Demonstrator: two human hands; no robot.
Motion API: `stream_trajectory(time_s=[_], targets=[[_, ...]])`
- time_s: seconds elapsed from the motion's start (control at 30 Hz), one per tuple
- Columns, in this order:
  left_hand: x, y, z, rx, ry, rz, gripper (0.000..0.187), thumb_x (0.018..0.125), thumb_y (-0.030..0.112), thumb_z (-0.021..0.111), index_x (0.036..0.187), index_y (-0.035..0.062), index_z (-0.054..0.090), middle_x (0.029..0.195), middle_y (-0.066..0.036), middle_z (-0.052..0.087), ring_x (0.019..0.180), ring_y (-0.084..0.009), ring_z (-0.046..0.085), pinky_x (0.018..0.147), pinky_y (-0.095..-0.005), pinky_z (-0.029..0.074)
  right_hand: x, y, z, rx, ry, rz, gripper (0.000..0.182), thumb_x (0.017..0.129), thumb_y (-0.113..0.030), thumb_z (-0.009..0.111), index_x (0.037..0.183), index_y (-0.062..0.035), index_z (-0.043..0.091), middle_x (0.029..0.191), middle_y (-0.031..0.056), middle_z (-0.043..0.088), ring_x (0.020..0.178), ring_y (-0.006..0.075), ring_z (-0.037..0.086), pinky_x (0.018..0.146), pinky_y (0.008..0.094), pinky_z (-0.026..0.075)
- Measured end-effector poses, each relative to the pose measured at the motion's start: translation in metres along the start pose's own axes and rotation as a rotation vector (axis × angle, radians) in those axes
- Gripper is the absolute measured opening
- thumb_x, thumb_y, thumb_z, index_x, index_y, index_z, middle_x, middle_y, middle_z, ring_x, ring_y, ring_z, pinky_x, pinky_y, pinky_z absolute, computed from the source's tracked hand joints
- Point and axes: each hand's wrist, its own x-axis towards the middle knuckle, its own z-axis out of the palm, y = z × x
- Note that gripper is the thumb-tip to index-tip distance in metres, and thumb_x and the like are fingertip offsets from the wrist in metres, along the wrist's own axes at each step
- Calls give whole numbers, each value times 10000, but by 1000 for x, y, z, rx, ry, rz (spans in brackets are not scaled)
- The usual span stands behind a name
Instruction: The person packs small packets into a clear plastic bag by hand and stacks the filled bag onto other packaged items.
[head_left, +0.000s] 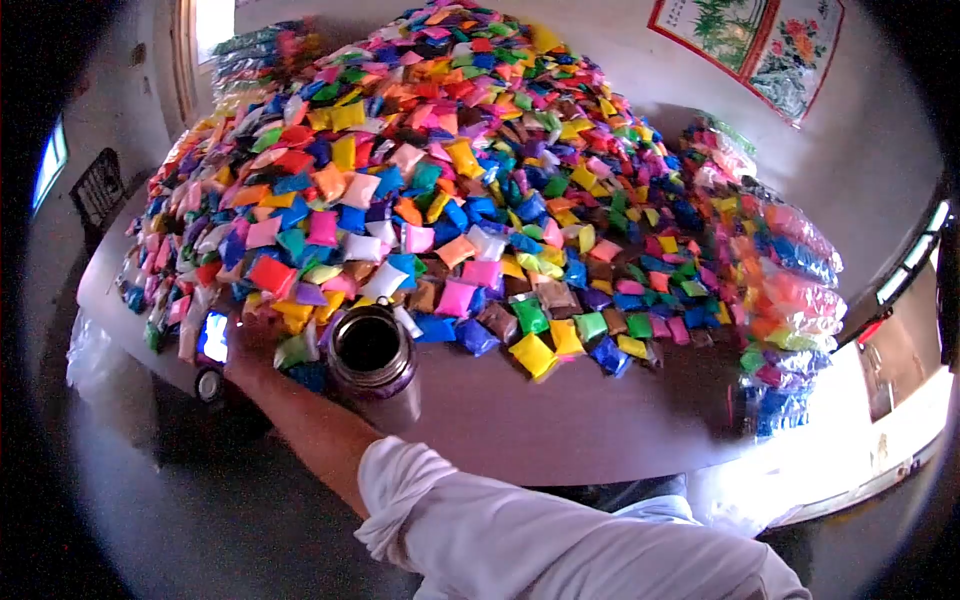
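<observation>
My right arm, in a rolled white sleeve, reaches from the lower right across the table's near edge to the left. My right hand is dark and blurred beside a small device with a lit bluish screen. Its fingers cannot be made out, nor whether they grip the device. A small round thing with a pale rim is just below the screen. To the right of my hand, an open wide-mouthed jar stands upright with a dark inside. My left hand is out of view.
A huge heap of small colourful packets covers most of the table. Clear bags of packets are stacked at the right and back left. Clear plastic hangs at the left edge. Pictures are on the wall.
</observation>
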Motion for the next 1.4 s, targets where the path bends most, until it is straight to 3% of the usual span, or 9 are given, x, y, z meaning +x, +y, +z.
stream_trajectory(time_s=[0.1, 0.13, 0.17, 0.47, 0.6, 1.0, 1.17, 1.27, 1.4], targets=[[-2, -3, 3, -1, 2, 4, 147, 745, 228, 595, 732, 96, 659, 726, -106, 638, 705, -313, 612, 684, -504, 415, -8, -2, -44, 4, -200, -50, 558, 890, -217, 479, 1389, -47, 296, 1271, 278, 431, 1221, 429, 362, 1009, 595, 238], [-4, -4, 3, 0, 2, 6, 147, 745, 228, 595, 732, 97, 659, 727, -106, 638, 706, -313, 613, 684, -505, 415, -19, -4, -29, -14, 223, -118, 677, 707, -384, 725, 1234, -82, 428, 1175, 212, 511, 1176, 412, 432, 965, 583, 300], [-4, -5, 3, 6, 1, 2, 147, 744, 229, 595, 732, 97, 660, 728, -106, 639, 706, -313, 613, 685, -506, 415, -19, -4, -34, 14, 115, -165, 744, 664, -413, 759, 1239, -78, 428, 1150, 196, 513, 1156, 382, 449, 968, 555, 314], [-14, 0, 11, 80, 22, -37, 150, 742, 233, 595, 730, 100, 662, 734, -110, 642, 713, -314, 616, 690, -512, 414, -171, 25, -135, 655, -121, -769, 274, 748, -241, 662, 891, -29, 560, 902, 174, 563, 889, 347, 549, 768, 452, 459], [-15, 0, 15, 129, 17, -55, 151, 741, 235, 596, 729, 101, 663, 737, -111, 644, 715, -314, 617, 692, -515, 414, -231, 107, -217, 399, -744, -1021, 174, 803, -235, 628, 817, -72, 571, 816, 133, 572, 802, 337, 564, 697, 438, 476], [-36, 1, 32, 44, 78, -135, 170, 771, 207, 581, 738, 45, 621, 699, -169, 608, 669, -332, 597, 639, -485, 435, -274, 435, -405, 19, 64, -228, 71, 781, -144, 628, 813, -85, 606, 809, 109, 601, 769, 298, 586, 662, 411, 491], [-58, 29, 32, -256, 83, -253, 257, 843, 189, 554, 712, -32, 551, 688, -204, 574, 645, -351, 571, 605, -448, 441, -302, 475, -416, -127, 274, -416, 138, 681, -149, 615, 791, -102, 547, 842, 80, 513, 851, 269, 501, 715, 392, 416], [-22, 188, -57, 241, -840, -627, 665, 839, 555, 535, 1337, 124, 446, 1397, -145, 421, 1281, -253, 412, 1028, -364, 370, -301, 464, -428, -155, 200, -279, 143, 687, -162, 609, 793, -87, 550, 885, 83, 506, 890, 265, 491, 745, 389, 411], [-30, 144, 0, -95, -362, 226, 232, 833, 178, 589, 721, -23, 563, 715, -204, 592, 695, -341, 597, 641, -443, 450, -300, 470, -417, -78, 203, -216, 180, 676, -180, 621, 810, -82, 553, 903, 81, 503, 895, 252, 491, 756, 385, 413]])
